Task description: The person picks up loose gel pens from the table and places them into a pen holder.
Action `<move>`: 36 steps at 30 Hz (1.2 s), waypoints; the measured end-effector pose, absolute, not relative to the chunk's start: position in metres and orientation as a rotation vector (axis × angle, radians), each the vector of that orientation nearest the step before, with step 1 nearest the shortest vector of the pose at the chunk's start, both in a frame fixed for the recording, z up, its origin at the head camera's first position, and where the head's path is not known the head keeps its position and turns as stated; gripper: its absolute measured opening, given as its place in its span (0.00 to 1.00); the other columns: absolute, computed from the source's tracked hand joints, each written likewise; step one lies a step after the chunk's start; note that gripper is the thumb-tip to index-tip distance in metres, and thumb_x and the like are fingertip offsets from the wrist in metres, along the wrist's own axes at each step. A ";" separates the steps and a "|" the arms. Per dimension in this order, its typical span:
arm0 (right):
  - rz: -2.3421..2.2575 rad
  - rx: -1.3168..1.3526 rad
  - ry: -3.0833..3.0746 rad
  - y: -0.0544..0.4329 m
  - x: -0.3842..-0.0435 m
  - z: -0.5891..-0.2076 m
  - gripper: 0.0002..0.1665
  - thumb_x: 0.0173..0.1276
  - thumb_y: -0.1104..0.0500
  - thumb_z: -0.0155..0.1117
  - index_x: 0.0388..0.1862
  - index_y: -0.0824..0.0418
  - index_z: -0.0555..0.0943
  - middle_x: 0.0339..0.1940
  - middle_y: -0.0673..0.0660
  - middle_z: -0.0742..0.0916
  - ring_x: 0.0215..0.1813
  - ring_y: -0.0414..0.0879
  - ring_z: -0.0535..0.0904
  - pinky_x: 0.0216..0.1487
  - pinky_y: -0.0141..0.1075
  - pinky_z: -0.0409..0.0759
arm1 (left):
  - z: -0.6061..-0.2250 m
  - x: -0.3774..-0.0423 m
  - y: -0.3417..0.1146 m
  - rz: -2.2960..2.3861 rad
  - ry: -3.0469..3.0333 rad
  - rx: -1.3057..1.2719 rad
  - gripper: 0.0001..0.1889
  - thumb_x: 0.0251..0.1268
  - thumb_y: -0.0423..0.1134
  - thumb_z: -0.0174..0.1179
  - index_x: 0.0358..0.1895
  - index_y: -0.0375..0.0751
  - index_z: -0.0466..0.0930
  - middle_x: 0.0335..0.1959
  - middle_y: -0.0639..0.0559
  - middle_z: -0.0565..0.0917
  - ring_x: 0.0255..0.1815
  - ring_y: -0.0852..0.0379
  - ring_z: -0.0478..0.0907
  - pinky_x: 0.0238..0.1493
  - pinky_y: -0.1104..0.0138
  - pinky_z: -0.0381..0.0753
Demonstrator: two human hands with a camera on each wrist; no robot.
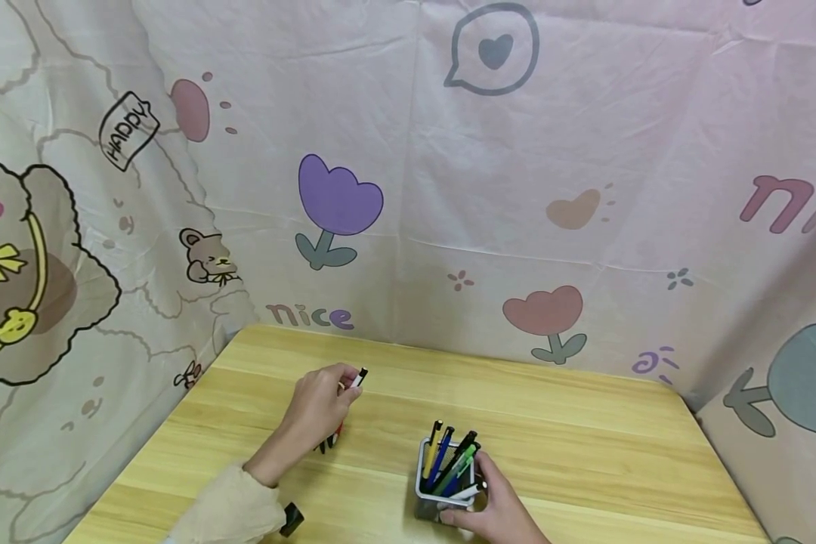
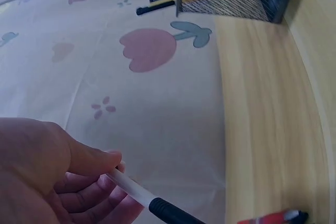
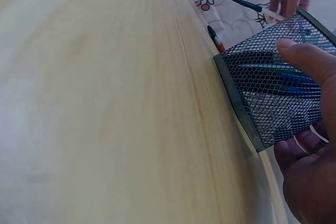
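Between the thumb and fingers of my left hand (image 1: 318, 404) is a white pen with a black end (image 2: 134, 188), held above the table's left half. Beneath that hand lie a red pen (image 1: 338, 432) and at least one dark pen tip, mostly hidden by the wrist. My right hand (image 1: 499, 508) grips a square metal mesh pen holder (image 3: 252, 111), thumb on one side and fingers on another. Upright on the table, the holder contains several pens, among them a yellow pen (image 1: 432, 452), a blue pen (image 1: 442, 457), a green pen (image 1: 457, 470) and a white pen (image 1: 468, 492).
The wooden table (image 1: 585, 446) reaches back to a printed cloth backdrop (image 1: 408, 227), which also hangs along the left and right sides. A black strap piece (image 1: 291, 519) shows beside the left sleeve (image 1: 227, 510).
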State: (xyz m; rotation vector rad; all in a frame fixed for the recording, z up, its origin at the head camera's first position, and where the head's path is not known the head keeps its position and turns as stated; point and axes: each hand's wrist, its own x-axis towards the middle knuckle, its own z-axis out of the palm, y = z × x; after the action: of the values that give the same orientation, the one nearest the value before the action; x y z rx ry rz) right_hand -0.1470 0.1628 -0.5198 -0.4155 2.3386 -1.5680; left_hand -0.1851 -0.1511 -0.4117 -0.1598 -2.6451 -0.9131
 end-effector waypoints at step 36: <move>-1.579 -0.413 2.351 0.162 -0.145 -0.522 0.52 0.56 0.49 0.83 0.74 0.56 0.66 0.62 0.55 0.83 0.61 0.45 0.78 0.57 0.26 0.77 | -0.390 -0.151 -0.097 -1.042 -2.229 -0.600 0.03 0.64 0.34 0.71 0.38 0.39 0.88 0.30 0.54 0.89 0.29 0.67 0.83 0.32 0.79 0.85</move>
State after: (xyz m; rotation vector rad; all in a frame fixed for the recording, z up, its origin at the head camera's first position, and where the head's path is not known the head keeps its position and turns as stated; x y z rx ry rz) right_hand -0.1445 0.1623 -0.5215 -0.4135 2.3508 -1.5790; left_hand -0.1515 -0.0970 -0.3898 -0.5997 -2.2289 -1.0424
